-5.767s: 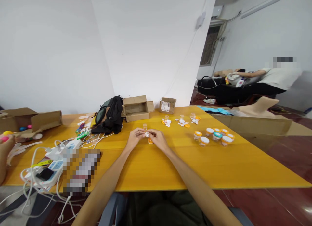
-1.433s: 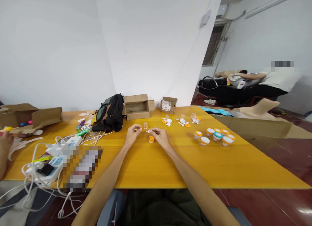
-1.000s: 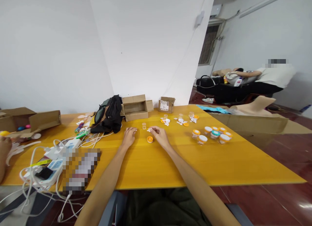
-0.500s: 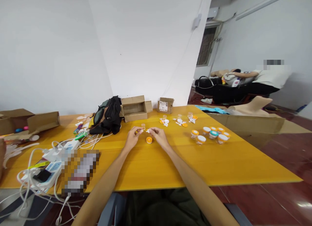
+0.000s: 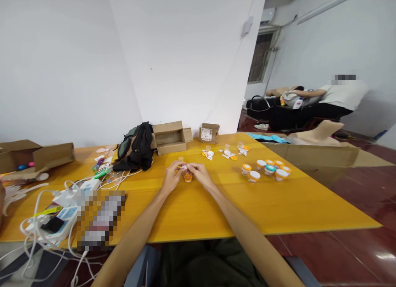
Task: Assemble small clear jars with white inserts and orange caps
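Note:
My left hand (image 5: 172,175) and my right hand (image 5: 199,174) meet over the table, fingertips pinched together. Small white plastic pieces (image 5: 185,167) show between them; the fingers partly cover their shape. Just below the fingertips an orange ring-shaped lid (image 5: 187,178) lies on the table. A clear plastic cup (image 5: 181,158) stands behind my left fingers, partly hidden. Farther back are groups of loose parts: white pieces with an orange ring (image 5: 204,154), white pieces with an orange lid (image 5: 234,158), and more white pieces (image 5: 243,152), each near a clear cup.
Several lidded clear jars (image 5: 254,177) stand to the right. Along the back are an open cardboard box (image 5: 170,139), a smaller box (image 5: 209,134) and a black bag (image 5: 136,149). Power strips (image 5: 66,215), cables and a blurred phone (image 5: 103,219) occupy the left. Another person (image 5: 343,97) sits beyond.
My hands have come together, bringing the white pieces they hold into contact or nearly so above the orange lid. The view has shifted slightly.

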Demonstrator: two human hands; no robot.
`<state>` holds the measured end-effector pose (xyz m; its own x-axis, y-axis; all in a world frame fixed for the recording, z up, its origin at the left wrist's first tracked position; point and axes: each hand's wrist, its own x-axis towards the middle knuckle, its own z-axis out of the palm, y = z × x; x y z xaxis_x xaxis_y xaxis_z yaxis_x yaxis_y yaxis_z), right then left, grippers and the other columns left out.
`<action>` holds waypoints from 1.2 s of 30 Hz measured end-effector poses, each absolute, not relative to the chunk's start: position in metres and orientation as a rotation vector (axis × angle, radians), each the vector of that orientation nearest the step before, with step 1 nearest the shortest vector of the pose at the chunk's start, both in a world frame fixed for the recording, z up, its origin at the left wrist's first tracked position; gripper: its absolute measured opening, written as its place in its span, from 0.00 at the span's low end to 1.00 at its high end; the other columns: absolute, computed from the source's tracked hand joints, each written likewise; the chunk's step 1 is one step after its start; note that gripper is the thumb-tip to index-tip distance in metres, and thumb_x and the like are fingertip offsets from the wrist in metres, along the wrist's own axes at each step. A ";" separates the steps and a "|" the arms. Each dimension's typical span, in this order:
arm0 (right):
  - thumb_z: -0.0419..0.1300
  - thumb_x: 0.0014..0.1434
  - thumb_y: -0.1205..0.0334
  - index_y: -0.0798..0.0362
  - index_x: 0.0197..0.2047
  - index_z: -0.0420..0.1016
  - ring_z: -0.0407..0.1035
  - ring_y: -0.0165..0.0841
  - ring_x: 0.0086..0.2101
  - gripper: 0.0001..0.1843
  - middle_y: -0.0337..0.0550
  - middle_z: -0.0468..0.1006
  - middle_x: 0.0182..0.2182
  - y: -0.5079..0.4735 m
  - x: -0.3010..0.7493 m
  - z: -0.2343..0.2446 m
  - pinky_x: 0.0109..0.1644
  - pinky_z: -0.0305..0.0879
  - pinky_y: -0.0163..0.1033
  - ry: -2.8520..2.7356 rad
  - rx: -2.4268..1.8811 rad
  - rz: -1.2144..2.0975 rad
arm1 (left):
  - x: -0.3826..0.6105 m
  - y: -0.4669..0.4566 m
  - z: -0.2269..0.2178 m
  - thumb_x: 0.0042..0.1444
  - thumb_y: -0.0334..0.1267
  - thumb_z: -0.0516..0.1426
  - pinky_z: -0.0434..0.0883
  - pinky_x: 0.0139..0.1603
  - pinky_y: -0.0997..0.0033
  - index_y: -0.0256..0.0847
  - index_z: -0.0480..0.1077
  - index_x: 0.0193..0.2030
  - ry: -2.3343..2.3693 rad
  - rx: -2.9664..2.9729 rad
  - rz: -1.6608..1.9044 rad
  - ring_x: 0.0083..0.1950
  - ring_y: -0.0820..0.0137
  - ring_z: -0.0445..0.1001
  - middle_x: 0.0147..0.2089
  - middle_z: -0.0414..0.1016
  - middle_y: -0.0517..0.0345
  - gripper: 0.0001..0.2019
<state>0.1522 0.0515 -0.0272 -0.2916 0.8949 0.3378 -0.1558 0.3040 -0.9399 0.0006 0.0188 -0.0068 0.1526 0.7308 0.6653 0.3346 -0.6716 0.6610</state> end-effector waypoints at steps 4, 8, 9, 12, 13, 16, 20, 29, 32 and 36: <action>0.64 0.49 0.40 0.52 0.29 0.80 0.73 0.36 0.30 0.21 0.41 0.81 0.27 0.049 0.149 -0.025 0.39 0.69 0.41 -1.479 -0.688 1.204 | 0.000 0.020 -0.009 0.59 0.37 0.57 0.75 0.43 0.69 0.43 0.75 0.43 1.025 2.036 1.534 0.45 0.67 0.76 0.43 0.78 0.55 0.08; 0.66 0.45 0.42 0.51 0.29 0.80 0.74 0.37 0.32 0.20 0.41 0.82 0.28 0.048 0.149 -0.024 0.41 0.70 0.42 -1.448 -0.682 1.218 | 0.001 0.021 -0.010 0.56 0.38 0.59 0.75 0.43 0.69 0.43 0.75 0.43 0.998 2.001 1.525 0.45 0.67 0.77 0.44 0.78 0.54 0.08; 0.66 0.45 0.42 0.51 0.29 0.80 0.75 0.37 0.32 0.19 0.41 0.82 0.28 0.049 0.149 -0.024 0.41 0.71 0.42 -1.447 -0.680 1.218 | 0.001 0.021 -0.010 0.56 0.38 0.60 0.76 0.43 0.69 0.43 0.75 0.43 0.999 1.989 1.524 0.46 0.67 0.77 0.45 0.78 0.54 0.09; 0.66 0.46 0.44 0.51 0.29 0.79 0.76 0.37 0.32 0.18 0.41 0.82 0.28 0.050 0.150 -0.025 0.41 0.71 0.42 -1.454 -0.683 1.223 | 0.001 0.023 -0.011 0.54 0.38 0.61 0.76 0.42 0.69 0.43 0.75 0.43 1.025 1.949 1.536 0.45 0.66 0.77 0.44 0.78 0.54 0.10; 0.66 0.46 0.44 0.51 0.30 0.79 0.76 0.38 0.32 0.18 0.42 0.82 0.29 0.050 0.150 -0.025 0.41 0.72 0.43 -1.451 -0.688 1.227 | 0.000 0.023 -0.011 0.54 0.38 0.61 0.76 0.42 0.69 0.43 0.75 0.43 1.031 1.939 1.544 0.45 0.66 0.77 0.43 0.78 0.54 0.10; 0.67 0.45 0.45 0.51 0.31 0.78 0.77 0.38 0.33 0.18 0.43 0.83 0.31 0.050 0.149 -0.025 0.40 0.73 0.43 -1.435 -0.708 1.229 | -0.001 0.025 -0.013 0.54 0.37 0.61 0.76 0.42 0.69 0.43 0.75 0.43 1.026 1.957 1.569 0.43 0.67 0.77 0.41 0.78 0.55 0.09; 0.68 0.46 0.46 0.51 0.32 0.76 0.77 0.38 0.31 0.18 0.43 0.82 0.29 0.048 0.149 -0.025 0.36 0.73 0.41 -1.449 -0.733 1.198 | -0.002 0.024 -0.014 0.56 0.36 0.59 0.76 0.41 0.68 0.44 0.75 0.44 1.005 2.083 1.574 0.42 0.67 0.77 0.41 0.78 0.55 0.09; 0.66 0.49 0.47 0.51 0.31 0.72 0.75 0.35 0.26 0.16 0.39 0.80 0.24 0.043 0.149 -0.022 0.30 0.70 0.37 -1.527 -0.782 1.134 | -0.002 0.025 -0.016 0.59 0.37 0.58 0.76 0.41 0.67 0.44 0.72 0.48 0.941 2.219 1.564 0.41 0.68 0.76 0.41 0.76 0.54 0.10; 0.64 0.51 0.47 0.51 0.31 0.72 0.74 0.34 0.26 0.15 0.38 0.79 0.24 0.040 0.149 -0.020 0.29 0.70 0.36 -1.569 -0.769 1.101 | -0.001 0.025 -0.017 0.59 0.38 0.59 0.76 0.41 0.67 0.44 0.73 0.47 0.944 2.194 1.570 0.41 0.68 0.76 0.41 0.76 0.54 0.10; 0.62 0.54 0.48 0.50 0.32 0.72 0.74 0.34 0.27 0.13 0.38 0.80 0.26 0.037 0.149 -0.019 0.30 0.70 0.36 -1.613 -0.760 1.038 | -0.002 0.023 -0.016 0.58 0.39 0.59 0.76 0.40 0.68 0.43 0.73 0.46 0.985 2.144 1.553 0.39 0.69 0.76 0.41 0.76 0.55 0.09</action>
<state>0.1493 0.0369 -0.0189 -0.2730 0.8672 0.4164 -0.0192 0.4278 -0.9037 -0.0015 0.0229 -0.0158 0.1732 0.6878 0.7050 0.3450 -0.7128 0.6107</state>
